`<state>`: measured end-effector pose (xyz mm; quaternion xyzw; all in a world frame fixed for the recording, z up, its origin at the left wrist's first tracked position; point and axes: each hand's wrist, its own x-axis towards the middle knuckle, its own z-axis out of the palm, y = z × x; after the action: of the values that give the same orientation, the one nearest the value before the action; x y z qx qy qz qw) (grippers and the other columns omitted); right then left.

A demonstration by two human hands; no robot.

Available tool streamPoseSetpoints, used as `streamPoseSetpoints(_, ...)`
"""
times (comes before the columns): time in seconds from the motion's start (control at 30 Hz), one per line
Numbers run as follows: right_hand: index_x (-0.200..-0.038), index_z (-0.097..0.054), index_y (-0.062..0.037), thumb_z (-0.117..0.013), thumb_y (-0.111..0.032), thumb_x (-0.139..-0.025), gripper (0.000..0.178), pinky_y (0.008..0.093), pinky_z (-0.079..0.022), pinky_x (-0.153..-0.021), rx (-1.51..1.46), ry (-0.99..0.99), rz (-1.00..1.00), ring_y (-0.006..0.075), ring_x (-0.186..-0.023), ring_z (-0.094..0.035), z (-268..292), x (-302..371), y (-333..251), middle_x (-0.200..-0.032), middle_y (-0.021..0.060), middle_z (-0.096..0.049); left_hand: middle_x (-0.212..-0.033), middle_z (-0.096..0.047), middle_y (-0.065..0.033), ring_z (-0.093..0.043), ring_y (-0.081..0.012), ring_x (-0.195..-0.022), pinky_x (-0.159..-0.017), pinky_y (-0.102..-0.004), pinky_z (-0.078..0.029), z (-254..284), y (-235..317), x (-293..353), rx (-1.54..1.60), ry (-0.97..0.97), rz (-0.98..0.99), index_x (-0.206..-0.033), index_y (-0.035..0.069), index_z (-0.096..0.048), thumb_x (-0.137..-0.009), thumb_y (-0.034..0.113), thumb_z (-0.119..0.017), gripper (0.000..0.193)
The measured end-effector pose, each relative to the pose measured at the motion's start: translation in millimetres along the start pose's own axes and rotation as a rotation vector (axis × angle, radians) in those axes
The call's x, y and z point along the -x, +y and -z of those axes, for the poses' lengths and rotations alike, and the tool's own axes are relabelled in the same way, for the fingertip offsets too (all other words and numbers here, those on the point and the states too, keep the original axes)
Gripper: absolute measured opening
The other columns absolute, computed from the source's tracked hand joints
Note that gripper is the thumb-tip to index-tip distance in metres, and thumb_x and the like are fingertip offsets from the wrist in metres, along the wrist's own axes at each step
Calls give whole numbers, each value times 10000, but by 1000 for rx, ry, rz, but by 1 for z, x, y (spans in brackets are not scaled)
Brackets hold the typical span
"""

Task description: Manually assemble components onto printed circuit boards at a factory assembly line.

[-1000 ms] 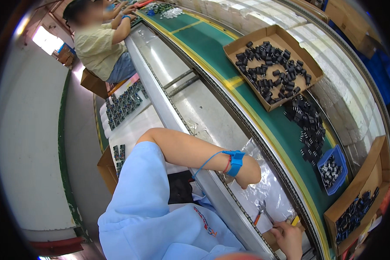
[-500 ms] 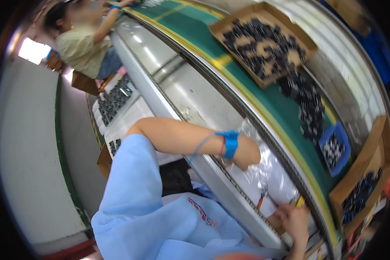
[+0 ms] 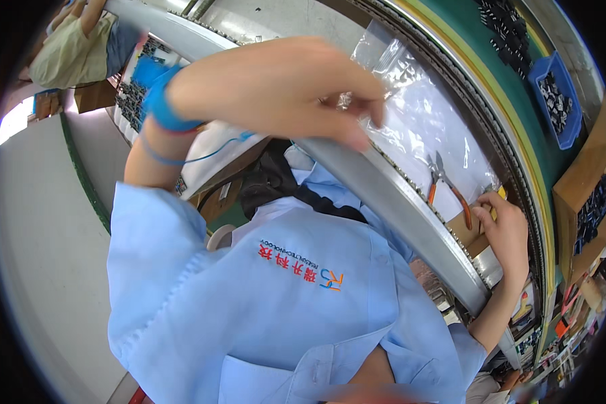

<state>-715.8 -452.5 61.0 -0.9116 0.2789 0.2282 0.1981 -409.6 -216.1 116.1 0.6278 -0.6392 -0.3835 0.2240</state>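
My left hand [image 3: 296,91], slightly blurred and wearing a blue wrist strap [image 3: 161,97] with a thin cord, hovers over the metal rail of the bench. Its fingers curl loosely, thumb apart, and nothing shows in them. Beyond its fingertips lies a clear plastic bag [image 3: 411,81] over a white surface. On the right, my right hand [image 3: 508,225] has its thumb and fingertips brought together beside a small yellow piece [image 3: 501,193]; what they pinch is too small to make out. Orange-handled cutting pliers [image 3: 444,182] lie on the white surface near that hand, jaws pointing away.
Past the conveyor chain runs a green belt [image 3: 451,23] with a pile of black parts [image 3: 505,37]. A blue bin [image 3: 539,77] of small metallic parts and a cardboard box [image 3: 565,202] of dark parts stand at the right. Another person [image 3: 81,57] is at the far left.
My left hand has lifted off the plastic bag and moved back toward me, up and left in view. The pliers show fully now. My right hand keeps near the yellow piece; the view has shifted.
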Motion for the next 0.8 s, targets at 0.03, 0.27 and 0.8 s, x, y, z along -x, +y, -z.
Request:
streamPoseSetpoints(0.03,-948,-688,-60,-703,-185,-825,176,426,-506,-702,2,1,-4,373,-783,-654,-3,0,0,-821,170,-679,-826,-654,-55,-606,-187,-702,-600,-300,-479,2,4,20,80,-64,93,-1027,38,-682,-875,210,-710,231)
streamPoseSetpoints(0.27,-1046,-665,-40,-678,-178,-851,239,449,-505,-791,-8,85,187,398,-924,-646,-6,-1,3,-976,201,-688,-877,-679,-130,-645,-325,-845,-757,-390,-508,-105,-39,90,12,83,285,-971,37,-692,-852,107,-635,150)
streamPoseSetpoints(0.8,-1020,-698,-45,-664,-120,-908,139,265,-504,-656,-237,789,152,188,-724,-657,-46,92,-1,-952,96,-707,-941,-677,-135,-645,-341,-874,-763,-426,-515,-199,-48,44,-206,157,67,-994,75,-677,-883,292,-667,244)
